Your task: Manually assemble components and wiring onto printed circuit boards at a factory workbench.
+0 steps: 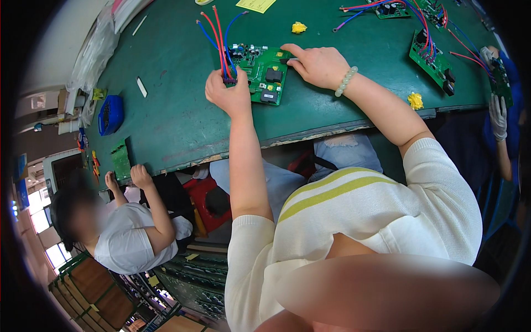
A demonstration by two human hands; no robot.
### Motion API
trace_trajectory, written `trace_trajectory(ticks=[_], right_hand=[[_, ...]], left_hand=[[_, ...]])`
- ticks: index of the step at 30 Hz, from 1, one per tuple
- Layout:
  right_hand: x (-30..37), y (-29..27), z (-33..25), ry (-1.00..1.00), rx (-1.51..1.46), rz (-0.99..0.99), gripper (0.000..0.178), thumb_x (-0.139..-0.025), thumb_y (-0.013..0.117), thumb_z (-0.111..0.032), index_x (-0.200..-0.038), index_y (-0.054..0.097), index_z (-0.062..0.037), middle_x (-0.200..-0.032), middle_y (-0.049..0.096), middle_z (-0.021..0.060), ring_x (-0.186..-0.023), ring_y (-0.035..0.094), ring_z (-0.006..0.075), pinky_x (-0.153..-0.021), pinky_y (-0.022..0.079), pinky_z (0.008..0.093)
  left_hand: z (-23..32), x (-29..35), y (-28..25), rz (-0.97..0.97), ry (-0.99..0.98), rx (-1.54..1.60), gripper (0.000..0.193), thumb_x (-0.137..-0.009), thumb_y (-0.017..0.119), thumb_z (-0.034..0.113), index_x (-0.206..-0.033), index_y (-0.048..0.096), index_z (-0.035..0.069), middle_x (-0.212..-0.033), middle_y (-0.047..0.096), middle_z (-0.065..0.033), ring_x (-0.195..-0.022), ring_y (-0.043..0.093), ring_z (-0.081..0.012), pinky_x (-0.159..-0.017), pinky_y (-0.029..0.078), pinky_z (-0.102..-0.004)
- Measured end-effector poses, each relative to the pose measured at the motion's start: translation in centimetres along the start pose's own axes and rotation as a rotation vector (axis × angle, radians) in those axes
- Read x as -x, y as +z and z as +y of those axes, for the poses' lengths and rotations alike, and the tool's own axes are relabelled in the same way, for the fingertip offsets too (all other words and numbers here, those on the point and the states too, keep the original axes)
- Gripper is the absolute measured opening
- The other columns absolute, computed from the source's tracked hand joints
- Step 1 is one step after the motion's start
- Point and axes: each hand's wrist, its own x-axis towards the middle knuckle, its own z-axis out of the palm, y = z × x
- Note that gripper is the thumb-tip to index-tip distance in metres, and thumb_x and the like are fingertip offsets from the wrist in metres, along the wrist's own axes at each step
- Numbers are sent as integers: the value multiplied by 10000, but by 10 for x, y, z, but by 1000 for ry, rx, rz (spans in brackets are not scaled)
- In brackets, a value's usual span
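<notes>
A green circuit board [257,72] with black and silver parts lies on the green table in front of me. Red and blue wires [219,30] rise from its left side, their free ends pointing away. My left hand [229,94] is closed on the board's left edge, thumb and fingers around the foot of the wires. At the far right corner, my right hand [323,66] pinches the board's edge beside a small black part. The fingertips partly cover that corner. A pale bead bracelet [347,81] circles my right wrist.
Several wired boards [431,63] occupy the right side, where a gloved co-worker's hand [498,116] holds another. Yellow crumpled lumps [298,27] [415,100] lie on the table [188,110]. At left are a blue container [110,115] and another seated person [138,232] near a green board [120,159].
</notes>
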Motion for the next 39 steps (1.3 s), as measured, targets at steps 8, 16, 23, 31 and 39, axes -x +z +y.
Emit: trace_trajectory(ticks=[8,16,23,31,39], right_hand=[[6,5,-3,-4,-14,112,342,-951,437,-342,-1242,482,-166,-788,667,133,-724,652,318,-604,509,436],[4,5,1,9,8,107,331,-950,443,-334,-1230,481,-162,-782,668,135,-706,651,322,-597,510,437],[6,2,-1,2,2,96,316,-948,447,-318,-1221,480,-162,-739,661,141,-693,649,326,-586,503,446],[7,1,-3,13,35,79,305,-949,450,-314,-1213,485,-166,-719,656,144,-679,649,323,-562,498,441],[2,19,-2,-17,14,149,310,-948,464,-298,-1246,485,-212,-739,646,137,-662,642,317,-552,499,435]], left_hand=[[-1,2,-1,-4,-132,183,210,-678,713,127,-840,628,25,-745,634,-55,-655,592,-219,-687,452,-366],[-4,3,2,-5,-59,107,221,-676,716,138,-863,630,59,-742,624,-33,-734,585,-221,-760,407,-370],[-4,3,3,-25,-97,114,224,-678,711,150,-866,623,66,-761,619,-31,-769,578,-233,-802,390,-379],[-2,3,1,-26,-61,83,218,-672,711,153,-848,615,67,-751,611,-29,-781,577,-240,-796,390,-387],[-5,3,1,-35,-113,97,191,-655,708,151,-798,606,78,-718,601,-28,-753,564,-243,-751,408,-387]])
